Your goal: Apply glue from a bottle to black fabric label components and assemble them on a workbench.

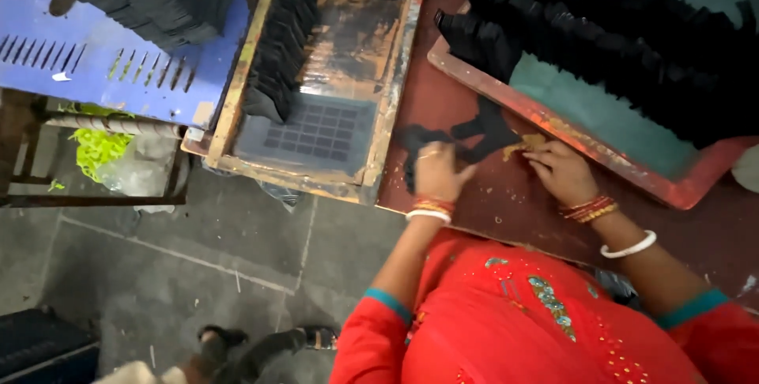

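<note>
Two hands (498, 167), black cutout (482, 133) lying flat, diagonal

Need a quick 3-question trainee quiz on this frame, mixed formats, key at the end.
1. True or false: the left hand rests on a black cut piece lying on the maroon table.
2. The wooden-framed screen lies: A) left of both hands, B) right of them, C) on the floor.
3. Fill in: the right hand touches a small ___-coloured scrap.

Key: 1 true; 2 A; 3 tan.
</note>
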